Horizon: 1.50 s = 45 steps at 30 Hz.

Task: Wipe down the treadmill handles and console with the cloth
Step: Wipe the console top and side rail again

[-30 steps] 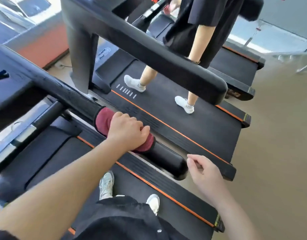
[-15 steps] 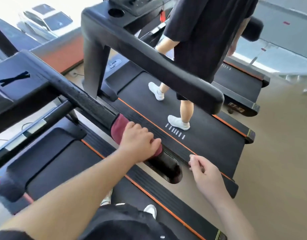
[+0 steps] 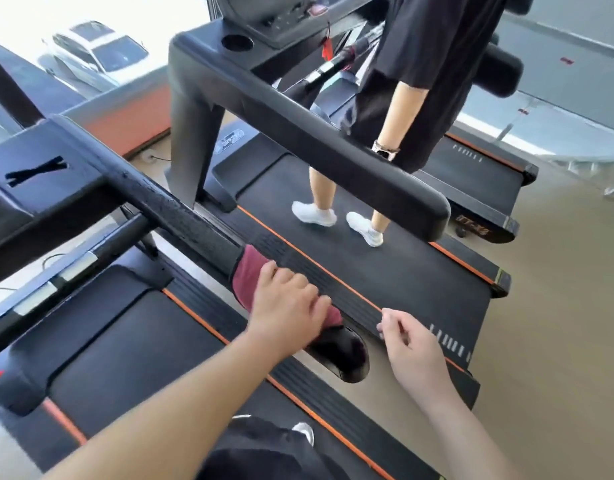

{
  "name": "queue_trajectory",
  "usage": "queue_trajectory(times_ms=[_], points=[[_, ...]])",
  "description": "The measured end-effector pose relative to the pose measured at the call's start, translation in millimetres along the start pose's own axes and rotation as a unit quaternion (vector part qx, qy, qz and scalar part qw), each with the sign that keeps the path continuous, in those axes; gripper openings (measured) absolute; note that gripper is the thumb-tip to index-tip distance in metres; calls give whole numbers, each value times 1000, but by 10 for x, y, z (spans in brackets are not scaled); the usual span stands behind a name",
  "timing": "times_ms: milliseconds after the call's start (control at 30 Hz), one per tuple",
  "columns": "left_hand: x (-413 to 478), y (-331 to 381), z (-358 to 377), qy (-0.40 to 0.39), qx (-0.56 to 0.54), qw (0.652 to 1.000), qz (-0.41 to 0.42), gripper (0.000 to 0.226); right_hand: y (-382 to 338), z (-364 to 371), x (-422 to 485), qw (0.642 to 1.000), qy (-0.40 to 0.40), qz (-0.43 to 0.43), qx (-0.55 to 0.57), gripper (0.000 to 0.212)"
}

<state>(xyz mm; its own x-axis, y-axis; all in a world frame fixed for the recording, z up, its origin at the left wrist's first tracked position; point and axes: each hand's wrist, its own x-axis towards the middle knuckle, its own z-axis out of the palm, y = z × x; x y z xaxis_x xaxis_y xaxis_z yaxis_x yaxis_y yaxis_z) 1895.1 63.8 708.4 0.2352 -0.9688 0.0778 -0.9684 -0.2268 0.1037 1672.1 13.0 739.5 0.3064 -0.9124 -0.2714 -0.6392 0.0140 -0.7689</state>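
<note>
Cloth (image 3: 249, 276) one, handle (image 3: 181, 216) one, left hand (image 3: 286, 306), right hand (image 3: 416, 355)

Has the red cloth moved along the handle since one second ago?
Yes. The left hand slid the cloth toward the handle's rounded free end; less bare handle shows beyond it.

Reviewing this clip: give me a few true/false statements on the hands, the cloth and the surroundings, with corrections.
1. The left hand grips the maroon cloth around the treadmill handle. True.
2. The right hand holds the cloth. False: it holds nothing and hovers beside the handle's end.
3. The cloth sits near the free end of the handle. True.
4. The neighbouring treadmill is unoccupied. False: another person in white shoes stands on its belt.
</note>
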Motion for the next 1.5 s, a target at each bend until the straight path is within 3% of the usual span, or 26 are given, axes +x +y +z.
queue_trajectory(times_ms=[67,133,267,433,567,667,767,833,900,967,1067,1167,1233,1400,1500], points=[[-213,445,73,-1,-43,998,37,42,-76,73,48,1000,12,0,14,26],[-390,659,179,0,-98,987,126,37,-153,153,121,999,28,-11,13,23],[-293,287,205,-12,-138,964,228,38,-350,332,286,999,22,-33,-3,23],[-31,-882,9,37,-120,984,125,41,-863,733,513,997,-28,-67,-21,16],[238,-1837,-143,7,-77,995,65,46,-1327,1174,793,991,-73,-103,-52,12],[542,-2540,-261,-6,-35,999,23,51,-1608,1449,1002,984,-92,-122,-87,23],[875,-2942,-422,-85,33,992,-91,66,-1855,1630,1117,983,-98,-121,-99,24],[999,-2800,-467,-133,67,979,-140,71,-1947,1715,1187,984,-105,-111,-97,24],[909,-2499,-432,-128,60,987,-79,69,-2040,1776,1231,985,-110,-95,-91,25],[694,-2358,-408,-79,-1,995,57,60,-2107,1822,1276,987,-101,-86,-91,23],[760,-2796,-410,-93,-11,980,174,59,-2152,1810,1305,990,-101,-62,-74,16],[1052,-3169,-494,-103,70,990,71,71,-2102,1728,1280,988,-125,-40,-76,21],[1099,-2988,-474,-111,95,989,24,70,-2016,1683,1242,987,-133,-22,-85,27],[864,-2404,-402,-148,17,977,153,70,-1754,1490,1107,989,-122,-4,-86,22],[1121,-2414,-413,-217,54,974,44,72,-1537,1243,981,989,-126,0,-78,23]])
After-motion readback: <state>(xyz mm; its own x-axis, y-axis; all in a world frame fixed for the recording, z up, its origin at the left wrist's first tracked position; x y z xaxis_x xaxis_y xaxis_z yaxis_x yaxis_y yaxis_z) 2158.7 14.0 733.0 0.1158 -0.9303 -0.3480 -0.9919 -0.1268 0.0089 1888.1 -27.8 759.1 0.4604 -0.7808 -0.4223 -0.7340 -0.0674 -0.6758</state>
